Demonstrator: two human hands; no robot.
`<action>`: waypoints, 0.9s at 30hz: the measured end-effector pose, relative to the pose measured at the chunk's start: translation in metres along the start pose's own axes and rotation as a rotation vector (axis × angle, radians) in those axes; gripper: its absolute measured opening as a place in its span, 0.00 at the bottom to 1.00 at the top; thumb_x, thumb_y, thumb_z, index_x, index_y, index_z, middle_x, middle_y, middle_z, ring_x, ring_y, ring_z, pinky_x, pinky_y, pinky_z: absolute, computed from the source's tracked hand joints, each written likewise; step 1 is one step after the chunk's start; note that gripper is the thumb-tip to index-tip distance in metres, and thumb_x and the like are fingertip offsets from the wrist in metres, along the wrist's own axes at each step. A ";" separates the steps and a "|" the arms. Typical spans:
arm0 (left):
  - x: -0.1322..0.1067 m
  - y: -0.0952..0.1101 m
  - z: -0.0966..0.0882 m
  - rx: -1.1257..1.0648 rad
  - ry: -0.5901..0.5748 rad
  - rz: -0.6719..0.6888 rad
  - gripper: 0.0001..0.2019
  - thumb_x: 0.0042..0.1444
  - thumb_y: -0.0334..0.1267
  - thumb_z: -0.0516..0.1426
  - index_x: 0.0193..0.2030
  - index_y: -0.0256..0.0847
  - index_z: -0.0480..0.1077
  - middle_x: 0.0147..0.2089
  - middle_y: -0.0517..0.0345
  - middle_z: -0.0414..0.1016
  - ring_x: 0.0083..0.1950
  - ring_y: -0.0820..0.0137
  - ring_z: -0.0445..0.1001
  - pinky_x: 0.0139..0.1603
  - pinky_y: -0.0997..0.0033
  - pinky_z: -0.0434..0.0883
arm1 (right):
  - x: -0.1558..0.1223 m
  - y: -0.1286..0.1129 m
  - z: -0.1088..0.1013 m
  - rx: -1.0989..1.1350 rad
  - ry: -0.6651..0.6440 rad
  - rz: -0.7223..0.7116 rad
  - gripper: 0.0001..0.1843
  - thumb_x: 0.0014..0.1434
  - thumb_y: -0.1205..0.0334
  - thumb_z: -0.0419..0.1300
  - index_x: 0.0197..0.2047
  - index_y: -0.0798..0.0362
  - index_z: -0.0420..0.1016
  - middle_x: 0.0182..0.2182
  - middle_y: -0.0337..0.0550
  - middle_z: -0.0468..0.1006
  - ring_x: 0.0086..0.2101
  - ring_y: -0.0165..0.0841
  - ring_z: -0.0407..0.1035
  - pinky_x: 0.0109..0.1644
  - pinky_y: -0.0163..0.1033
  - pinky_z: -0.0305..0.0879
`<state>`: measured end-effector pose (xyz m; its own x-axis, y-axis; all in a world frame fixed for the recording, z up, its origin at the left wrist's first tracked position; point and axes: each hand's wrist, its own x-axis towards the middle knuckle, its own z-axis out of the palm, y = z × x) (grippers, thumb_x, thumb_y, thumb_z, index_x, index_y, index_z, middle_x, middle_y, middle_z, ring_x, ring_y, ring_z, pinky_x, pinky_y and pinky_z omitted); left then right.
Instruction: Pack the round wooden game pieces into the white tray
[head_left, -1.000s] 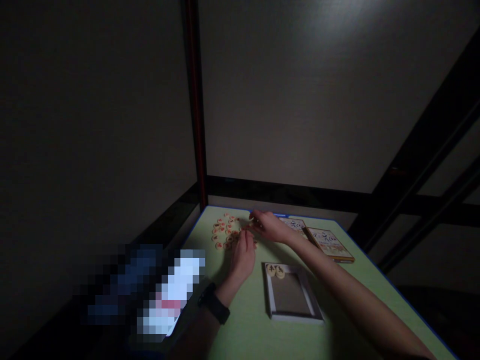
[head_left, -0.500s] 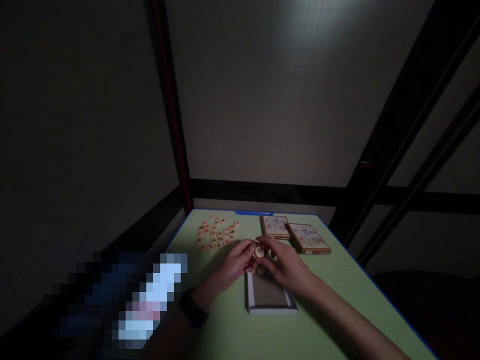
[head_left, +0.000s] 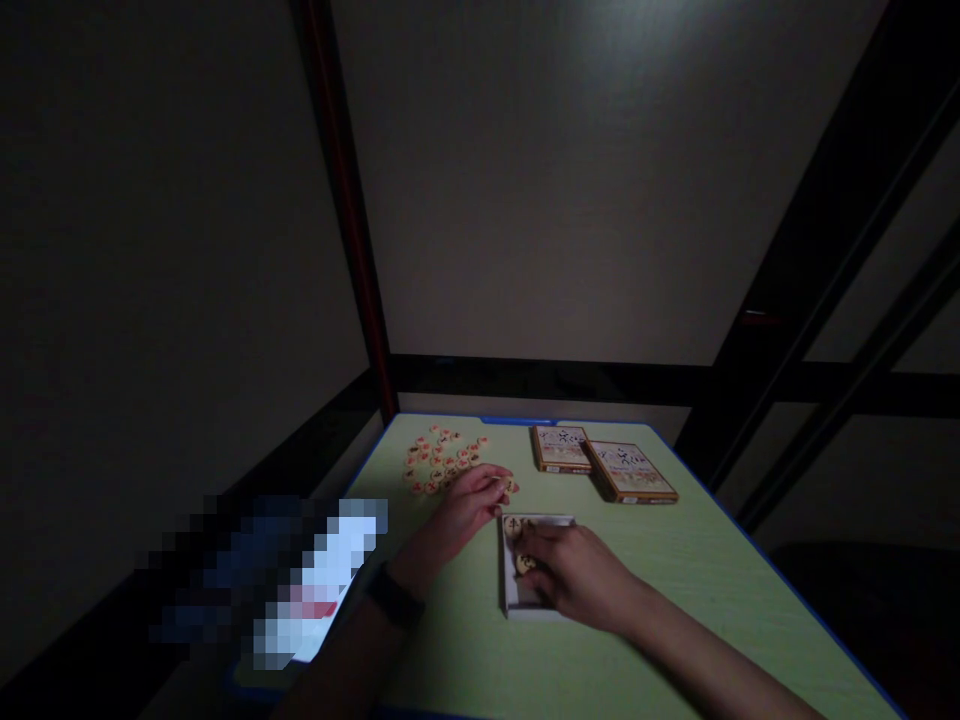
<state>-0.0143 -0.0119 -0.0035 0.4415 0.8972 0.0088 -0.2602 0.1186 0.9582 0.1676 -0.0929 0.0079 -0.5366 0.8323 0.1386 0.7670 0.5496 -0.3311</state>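
Round Chinese chess pieces with red or dark characters are in play. My left hand (head_left: 469, 508) pinches one chess piece (head_left: 509, 486) between thumb and fingers, above the far edge of a shallow white-rimmed box (head_left: 505, 585). My right hand (head_left: 574, 570) reaches down into that box, its fingers around another chess piece (head_left: 526, 563). In the box's far left corner lies a piece (head_left: 513, 525) with a dark character, and one beside it is partly covered by my right fingers. My right hand and forearm hide the box's right side.
Several loose chess pieces (head_left: 436, 460) are spread at the table's far left. Two printed boxes (head_left: 559, 450) (head_left: 631, 470) lie at the far right, one touching the other. The green table (head_left: 675, 600) has a blue edge; a wall stands behind it. A blurred-out patch (head_left: 322, 580) covers the left side.
My hands have parted. The right one has moved down into the box with a chess piece, while the left stays above its far edge with a piece. The view has shifted slightly.
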 end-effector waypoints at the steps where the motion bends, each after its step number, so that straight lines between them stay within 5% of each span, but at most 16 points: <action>1: 0.001 -0.003 -0.001 0.021 0.006 -0.001 0.17 0.49 0.47 0.66 0.40 0.38 0.71 0.37 0.57 0.69 0.37 0.72 0.68 0.37 0.72 0.65 | 0.001 0.000 0.002 0.005 -0.008 0.008 0.12 0.57 0.67 0.62 0.45 0.51 0.78 0.41 0.48 0.81 0.42 0.41 0.74 0.47 0.40 0.66; 8: 0.005 -0.013 -0.007 0.178 0.099 -0.092 0.20 0.48 0.53 0.65 0.37 0.38 0.70 0.36 0.59 0.71 0.34 0.75 0.67 0.31 0.77 0.60 | 0.006 0.003 0.009 0.160 0.032 0.025 0.15 0.56 0.68 0.63 0.47 0.52 0.78 0.42 0.47 0.82 0.42 0.39 0.74 0.47 0.38 0.65; 27: 0.005 -0.012 -0.004 0.218 0.045 -0.107 0.19 0.47 0.53 0.64 0.30 0.40 0.65 0.27 0.64 0.68 0.28 0.76 0.66 0.28 0.76 0.59 | 0.016 0.005 0.018 0.168 0.075 0.096 0.08 0.56 0.72 0.58 0.38 0.51 0.67 0.35 0.44 0.79 0.35 0.36 0.74 0.38 0.36 0.63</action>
<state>-0.0119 -0.0070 -0.0163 0.4169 0.9029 -0.1044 -0.0202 0.1240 0.9921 0.1570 -0.0781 -0.0083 -0.4315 0.8868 0.1655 0.7405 0.4529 -0.4965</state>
